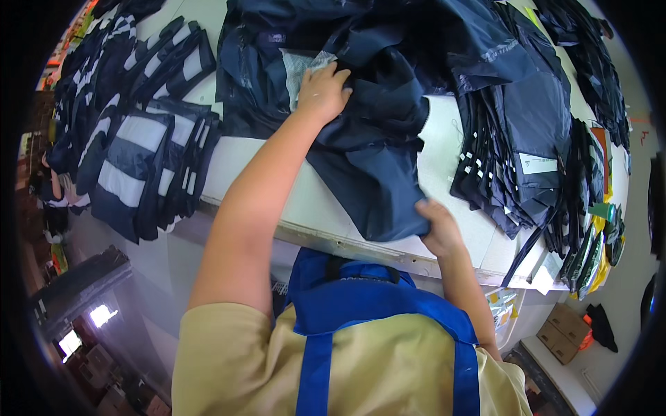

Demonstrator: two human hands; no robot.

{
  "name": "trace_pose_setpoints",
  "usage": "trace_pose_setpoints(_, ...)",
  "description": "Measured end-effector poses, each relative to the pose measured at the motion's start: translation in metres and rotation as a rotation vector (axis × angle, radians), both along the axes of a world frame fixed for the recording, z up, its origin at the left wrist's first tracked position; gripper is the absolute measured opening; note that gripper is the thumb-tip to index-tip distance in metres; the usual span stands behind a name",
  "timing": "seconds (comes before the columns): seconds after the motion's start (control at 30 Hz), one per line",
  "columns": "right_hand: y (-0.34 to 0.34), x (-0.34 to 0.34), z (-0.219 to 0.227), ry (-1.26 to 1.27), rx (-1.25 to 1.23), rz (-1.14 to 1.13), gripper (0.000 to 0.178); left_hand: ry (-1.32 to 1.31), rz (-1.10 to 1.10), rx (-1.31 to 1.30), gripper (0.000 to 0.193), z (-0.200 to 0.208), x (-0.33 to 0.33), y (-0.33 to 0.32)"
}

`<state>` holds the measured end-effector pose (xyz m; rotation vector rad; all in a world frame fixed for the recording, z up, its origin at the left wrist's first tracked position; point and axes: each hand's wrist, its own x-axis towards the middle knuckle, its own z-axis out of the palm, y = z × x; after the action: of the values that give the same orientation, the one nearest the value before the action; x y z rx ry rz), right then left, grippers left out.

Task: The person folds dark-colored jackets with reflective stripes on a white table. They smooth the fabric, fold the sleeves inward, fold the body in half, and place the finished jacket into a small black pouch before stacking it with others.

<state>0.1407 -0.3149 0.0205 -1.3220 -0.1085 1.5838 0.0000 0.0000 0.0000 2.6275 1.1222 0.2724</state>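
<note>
A dark navy jacket (374, 159) lies spread and rumpled on the white table, with one part drawn toward me to the table's front edge. A pale grey patch (297, 69) shows on it at the upper left. My left hand (324, 96) rests on the jacket beside this patch, fingers spread over the cloth. At the lower right, my right hand (441, 229) is closed on the corner of the near part, thumb on top; its fingertips are partly hidden and slightly blurred.
Stacked navy pieces with white bands (132, 156) stand at the left table edge, overhanging it. To the right are dark cut pieces with small white tags (489, 152) and a white label (538, 163). Brown cardboard boxes (563, 331) sit lower right. The table's front edge (340, 244) runs before me.
</note>
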Motion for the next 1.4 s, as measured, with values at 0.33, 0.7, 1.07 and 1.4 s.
trace_pose_setpoints(0.33,0.022,-0.037,0.123,1.242,0.572,-0.459,0.036,-0.810,0.382,-1.635,0.029,0.028,-0.124,-0.257)
trace_pose_setpoints(0.7,-0.048,-0.071,0.135,0.130,-0.038,0.432,0.034,-0.999,0.009,-0.406,0.048,0.060,-0.101,-0.245)
trace_pose_setpoints(1.07,0.074,0.036,-0.047,-0.805,-0.088,0.189,0.050,-0.602,0.257,-0.518,0.061,0.050,-0.176,-0.266)
trace_pose_setpoints(1.4,0.043,0.054,0.063,-1.431,0.418,-0.073,0.036,-0.738,0.040,-0.577,0.055,0.062,-0.113,-0.265)
